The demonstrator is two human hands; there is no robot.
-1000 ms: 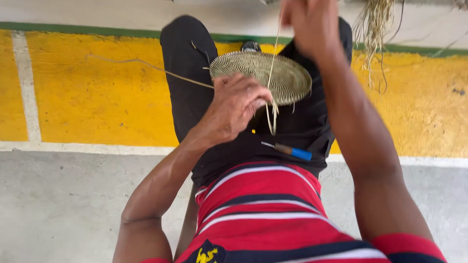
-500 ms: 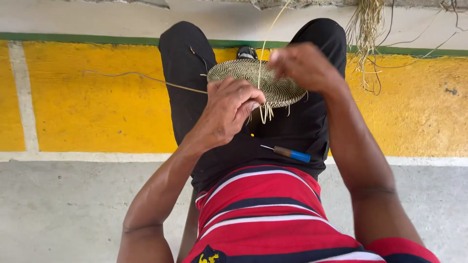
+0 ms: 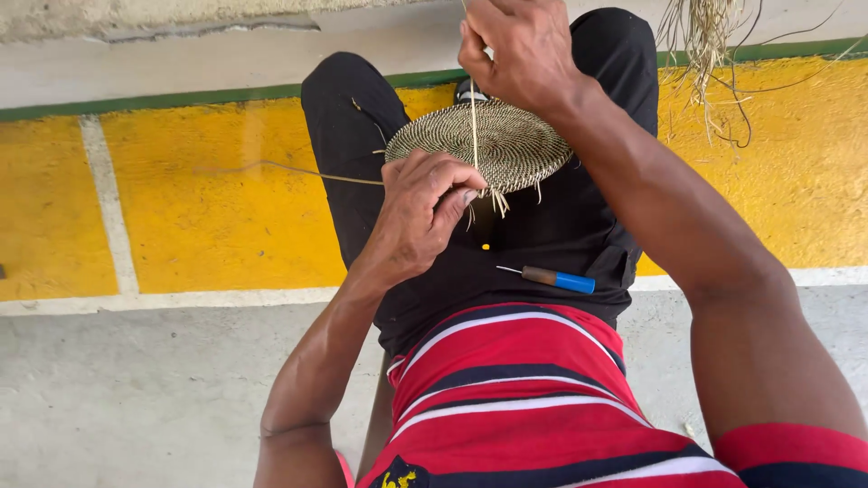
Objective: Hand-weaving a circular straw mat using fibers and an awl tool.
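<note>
A round, flat woven fibre disc [image 3: 506, 143] rests on my lap over black trousers. My left hand [image 3: 418, 212] pinches its near rim, where short loose fibre ends stick out. My right hand [image 3: 514, 50] is raised above the disc, fingers shut on a thin straw strand [image 3: 473, 122] that runs taut down to the rim by my left thumb. A small tool with a blue and brown handle and a thin metal point [image 3: 553, 278] lies loose on my lap, below the disc.
A bundle of dry straw fibres [image 3: 710, 36] hangs at the upper right. A long single strand [image 3: 298, 169] trails left from the disc over the yellow painted floor band [image 3: 208, 208]. Grey concrete floor [image 3: 136, 398] lies nearer to me.
My right hand dropped to the disc's rim half a second ago, then rose again, drawing the strand taut upward. My left hand kept its grip on the rim.
</note>
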